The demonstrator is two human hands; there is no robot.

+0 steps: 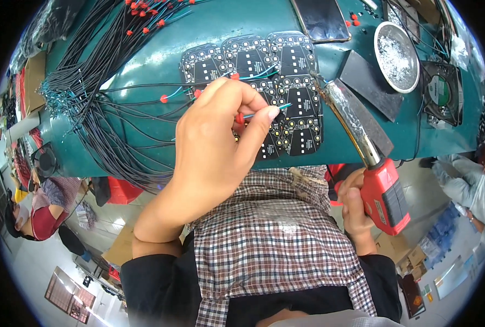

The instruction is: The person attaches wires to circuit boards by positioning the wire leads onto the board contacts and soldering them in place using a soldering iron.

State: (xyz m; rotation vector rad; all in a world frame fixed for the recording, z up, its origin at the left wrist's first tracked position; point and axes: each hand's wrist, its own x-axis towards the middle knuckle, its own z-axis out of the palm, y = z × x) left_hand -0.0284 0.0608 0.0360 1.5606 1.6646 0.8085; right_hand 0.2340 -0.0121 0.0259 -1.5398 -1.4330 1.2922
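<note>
The teal bench (338, 136) is stretched beneath and beyond the fingers of the left hand (215, 131). To the left of those fingers, a large bundle of black cables (103, 52) is laid out; a panel of black circuit boards (297, 103) is set under and just beyond them. To their right, a red soldering gun (383, 191) is gripped in the curled fingers of the right hand (356, 210), its tip raised near the panel's edge. Farther beyond, a bowl (376, 54) is filled with silvery scraps. Between left thumb and forefinger, nearly closed, a thin blue-green wire (284, 106) is pinched, its red plug (239, 117) lodged between them; whether the panel is touched cannot be told.
</note>
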